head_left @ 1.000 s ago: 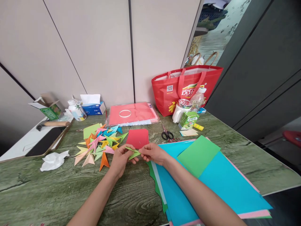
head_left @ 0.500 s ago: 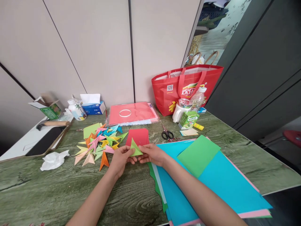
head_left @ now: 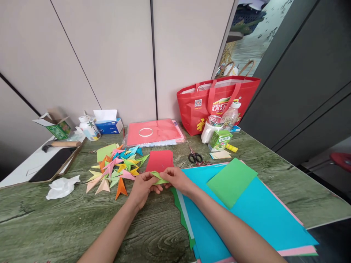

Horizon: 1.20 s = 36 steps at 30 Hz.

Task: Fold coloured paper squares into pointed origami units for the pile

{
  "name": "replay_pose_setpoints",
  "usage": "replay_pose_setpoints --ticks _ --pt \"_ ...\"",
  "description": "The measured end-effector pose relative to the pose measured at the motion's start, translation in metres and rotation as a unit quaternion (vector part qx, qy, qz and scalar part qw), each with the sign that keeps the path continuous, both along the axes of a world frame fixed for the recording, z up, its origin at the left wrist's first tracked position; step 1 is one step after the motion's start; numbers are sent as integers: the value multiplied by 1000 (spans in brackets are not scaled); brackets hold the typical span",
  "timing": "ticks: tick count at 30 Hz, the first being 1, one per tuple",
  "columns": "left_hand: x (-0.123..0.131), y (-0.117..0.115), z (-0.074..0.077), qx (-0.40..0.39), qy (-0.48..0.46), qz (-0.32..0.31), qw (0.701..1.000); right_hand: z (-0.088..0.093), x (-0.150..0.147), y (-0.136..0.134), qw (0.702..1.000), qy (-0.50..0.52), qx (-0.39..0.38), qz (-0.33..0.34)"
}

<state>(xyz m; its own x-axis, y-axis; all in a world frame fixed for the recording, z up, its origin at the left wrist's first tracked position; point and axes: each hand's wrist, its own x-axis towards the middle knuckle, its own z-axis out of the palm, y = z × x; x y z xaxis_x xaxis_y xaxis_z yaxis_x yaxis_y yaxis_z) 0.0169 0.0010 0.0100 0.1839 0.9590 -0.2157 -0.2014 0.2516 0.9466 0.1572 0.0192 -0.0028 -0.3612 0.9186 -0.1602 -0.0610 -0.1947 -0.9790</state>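
Left hand (head_left: pixel 143 187): thumb and fingers pinched on the left end of the green paper (head_left: pixel 159 178).
Right hand (head_left: pixel 177 179): pinched on its right end, close beside the left.
Green paper: between both hands, at the near edge of the red paper (head_left: pixel 159 160); fingers hide part of it, so I cannot tell whether its layers line up.
Fold: seems to be mid-crease; best to match edges first, hold the left pinch firm, then run the right thumb along the crease.
Table (head_left: pixel 159 226): the bare near part would likely give a sharper press.
Folded pieces (head_left: pixel 116 164): heaped left, pointed; crisp tips probably need tight creases.
Blue sheet (head_left: pixel 263 212): right, under the right forearm (head_left: pixel 223 218); light contact should avoid sliding it.
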Motion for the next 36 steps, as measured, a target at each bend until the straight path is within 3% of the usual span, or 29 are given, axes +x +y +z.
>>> replay_pose_setpoints --ticks 9,18,23,30,36 --pt "0 1 3 29 -20 -28 999 -4 -3 1 991 -69 98 -54" --pt "0 3 -2 35 -34 51 998 -1 -3 -1 999 -23 25 2" --pt "-2 4 -2 38 -40 50 997 -4 -3 0 994 -64 85 -28" --pt "-1 4 0 63 -26 57 996 -5 -6 2 998 6 22 -51" --pt "-1 2 0 58 -14 71 996 0 -4 -1 987 54 123 -83"
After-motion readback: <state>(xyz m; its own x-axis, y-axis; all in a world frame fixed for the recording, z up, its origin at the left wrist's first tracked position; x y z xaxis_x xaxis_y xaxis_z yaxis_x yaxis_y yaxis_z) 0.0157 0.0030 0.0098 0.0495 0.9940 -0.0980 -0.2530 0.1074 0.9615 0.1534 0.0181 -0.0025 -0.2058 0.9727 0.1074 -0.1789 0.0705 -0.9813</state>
